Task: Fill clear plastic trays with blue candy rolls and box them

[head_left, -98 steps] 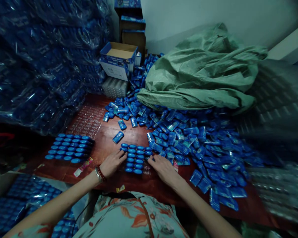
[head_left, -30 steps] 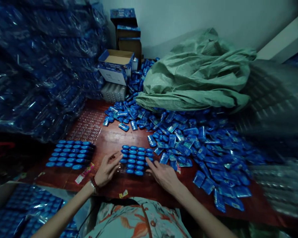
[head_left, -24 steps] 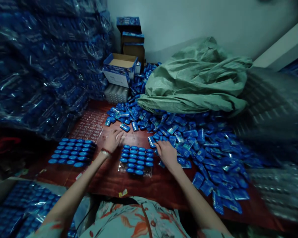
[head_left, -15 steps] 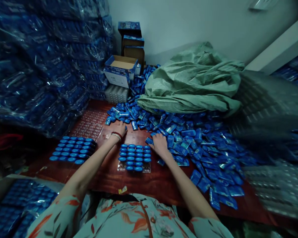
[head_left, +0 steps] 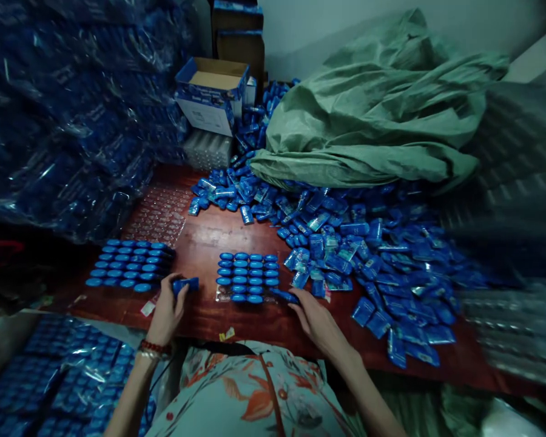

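My left hand [head_left: 167, 309] is closed around a small blue pack [head_left: 186, 283], between two blocks of upright blue packs. My right hand [head_left: 316, 315] grips another small blue pack [head_left: 284, 295] at the right front corner of the middle block [head_left: 248, 273]. That block stands in rows on a clear plastic tray [head_left: 222, 295], whose front pockets partly show. To the left of my left hand is the other block of blue packs [head_left: 130, 265]. Print on the packs is too small to read.
A large heap of loose blue packs [head_left: 346, 243] covers the right and back of the table. Behind it slumps a green sack [head_left: 368, 121]. An open blue box [head_left: 212, 103] sits on stacked clear trays [head_left: 207, 150]. Wrapped blue bundles [head_left: 73, 121] tower at left.
Both hands have drawn back toward my body from the heap, each with a blue pack in it. My left hand has also moved left. The view has tipped downward.
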Demonstrator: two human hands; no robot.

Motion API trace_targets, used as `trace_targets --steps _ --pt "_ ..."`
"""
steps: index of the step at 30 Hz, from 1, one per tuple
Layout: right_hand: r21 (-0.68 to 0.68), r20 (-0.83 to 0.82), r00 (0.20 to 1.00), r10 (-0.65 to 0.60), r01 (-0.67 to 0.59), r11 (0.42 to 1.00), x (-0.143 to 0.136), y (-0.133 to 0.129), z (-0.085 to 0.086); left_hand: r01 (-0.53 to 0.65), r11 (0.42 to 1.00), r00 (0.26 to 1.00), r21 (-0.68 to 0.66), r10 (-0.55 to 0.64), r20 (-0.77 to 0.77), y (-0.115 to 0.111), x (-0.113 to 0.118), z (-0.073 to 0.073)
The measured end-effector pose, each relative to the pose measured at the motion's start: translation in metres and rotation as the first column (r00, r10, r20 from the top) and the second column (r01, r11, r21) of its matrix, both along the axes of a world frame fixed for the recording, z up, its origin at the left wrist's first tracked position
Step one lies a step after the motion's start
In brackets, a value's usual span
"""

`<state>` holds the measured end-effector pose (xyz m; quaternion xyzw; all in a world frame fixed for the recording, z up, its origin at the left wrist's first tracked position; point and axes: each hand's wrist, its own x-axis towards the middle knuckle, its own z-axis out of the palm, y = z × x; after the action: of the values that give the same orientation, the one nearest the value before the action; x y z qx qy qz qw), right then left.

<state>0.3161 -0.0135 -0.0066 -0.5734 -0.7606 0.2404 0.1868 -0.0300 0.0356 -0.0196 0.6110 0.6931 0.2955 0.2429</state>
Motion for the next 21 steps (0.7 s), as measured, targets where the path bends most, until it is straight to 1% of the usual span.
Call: trace_targets --steps 1,3,4,6,7,9,11,14,16,19,21 --pt "0.04 0.045 0.999 0.017 -0.019 0.999 -0.004 0.001 -0.004 -0.005 1.0 0.999 0.001 0.005 0.034 -0.009 0.006 0.002" --pt "0.121 0.182 0.981 0.069 -0.092 0.988 -0.012 0.006 -0.009 0.005 1.0 0.998 0.027 -0.006 0.07 -0.019 0.019 0.004" --pt "0.15 0.26 0.961 0.097 -0.139 0.979 -0.015 0.01 -0.009 0.027 0.998 0.997 0.049 -0.03 0.068 -0.022 0.025 0.004" --pt "0.158 0.389 0.908 0.157 -0.234 0.959 -0.021 0.016 -0.005 0.111 0.986 0.993 0.124 -0.115 0.024 -0.023 0.033 0.001" --pt "0.141 0.435 0.88 0.19 -0.275 0.951 -0.023 0.019 -0.001 0.162 0.971 0.987 0.175 -0.163 -0.011 -0.022 0.036 -0.001" --pt "0.101 0.499 0.831 0.244 -0.336 0.936 -0.028 0.024 0.007 0.27 0.923 0.963 0.273 -0.255 -0.089 -0.019 0.037 -0.008" --pt "0.078 0.534 0.797 0.283 -0.379 0.922 -0.03 0.029 0.015 0.399 0.862 0.916 0.313 -0.357 -0.184 -0.014 0.036 -0.013" --pt "0.042 0.552 0.751 0.361 -0.458 0.888 -0.032 0.036 0.021 0.607 0.758 0.786 0.238 -0.531 -0.316 -0.005 0.031 -0.016" --pt "0.015 0.558 0.726 0.401 -0.492 0.87 -0.033 0.04 0.024 0.697 0.7 0.698 0.155 -0.611 -0.375 0.001 0.028 -0.013" --pt "0.024 0.56 0.726 0.399 -0.496 0.868 -0.032 0.043 0.024 0.771 0.636 0.586 0.033 -0.688 -0.428 0.009 0.028 -0.004" --pt "0.057 0.536 0.751 0.385 -0.487 0.871 -0.029 0.04 0.019 0.783 0.621 0.544 -0.033 -0.71 -0.447 0.013 0.03 0.001"
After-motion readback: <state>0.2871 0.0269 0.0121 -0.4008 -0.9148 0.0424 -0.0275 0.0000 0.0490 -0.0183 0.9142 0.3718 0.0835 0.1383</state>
